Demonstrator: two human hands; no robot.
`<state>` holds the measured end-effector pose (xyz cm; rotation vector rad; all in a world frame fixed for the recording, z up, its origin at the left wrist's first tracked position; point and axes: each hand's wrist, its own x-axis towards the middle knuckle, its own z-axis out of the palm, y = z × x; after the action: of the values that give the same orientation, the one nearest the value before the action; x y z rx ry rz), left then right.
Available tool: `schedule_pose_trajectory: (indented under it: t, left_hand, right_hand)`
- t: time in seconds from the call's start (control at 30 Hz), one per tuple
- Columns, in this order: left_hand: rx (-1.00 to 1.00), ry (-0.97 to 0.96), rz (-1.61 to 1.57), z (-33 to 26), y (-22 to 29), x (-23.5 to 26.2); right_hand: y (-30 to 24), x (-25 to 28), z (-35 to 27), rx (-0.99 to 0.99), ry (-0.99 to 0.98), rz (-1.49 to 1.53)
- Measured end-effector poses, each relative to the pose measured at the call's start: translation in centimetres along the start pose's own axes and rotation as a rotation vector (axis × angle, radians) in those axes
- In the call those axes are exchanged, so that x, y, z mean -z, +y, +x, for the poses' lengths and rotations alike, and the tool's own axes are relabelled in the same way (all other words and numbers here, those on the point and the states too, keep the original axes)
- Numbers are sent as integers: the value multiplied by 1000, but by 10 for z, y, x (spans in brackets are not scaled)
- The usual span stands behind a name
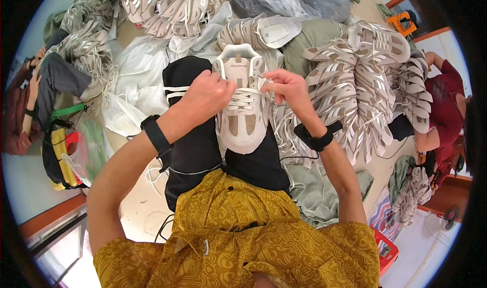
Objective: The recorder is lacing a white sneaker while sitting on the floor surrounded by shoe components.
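Observation:
A cream and beige sneaker upper (245, 142) lies across my black-trousered knees, toe toward me and tongue away. White shoelace (242, 101) crosses its lower eyelets in several rows. My left hand (209, 92) is closed at the left eyelet edge, gripping the lace, and a stretch of lace sticks out to its left. On the other side, my right hand (287, 87) pinches the lace beside the right eyelets with thumb and forefinger. Both wrists wear black bands. The upper eyelets around the tongue look unlaced.
Large bundles of similar uppers (350, 93) lie at right, with another pile (175, 6) at the far side. White plastic sheeting (137, 80) spreads at left. Co-workers sit at the left (23, 110) and right (446, 100) edges. A black cable (165, 227) runs by my left leg.

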<state>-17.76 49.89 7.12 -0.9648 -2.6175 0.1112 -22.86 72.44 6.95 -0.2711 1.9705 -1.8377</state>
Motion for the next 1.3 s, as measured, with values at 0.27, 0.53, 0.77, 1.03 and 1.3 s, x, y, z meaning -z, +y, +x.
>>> schedule_pose_trajectory:
  t: [0.27,0.53,0.77,1.03,1.3]
  left_hand:
    - [135,-440,-245,18,-10,14]
    - [255,-617,-506,30,-30,-1]
    - [297,-418,-315,23,-2,1]
    - [-28,-79,-166,14,-2,17]
    - [592,-72,-866,28,8,30]
  right_hand:
    - [7,2,-3,38,-91,-83]
    - [5,0,-6,80,-92,-83]
    - [9,5,-6,45,-98,-107]
    - [9,5,-7,247,2,-213]
    - [10,-3,-3,436,10,-356]
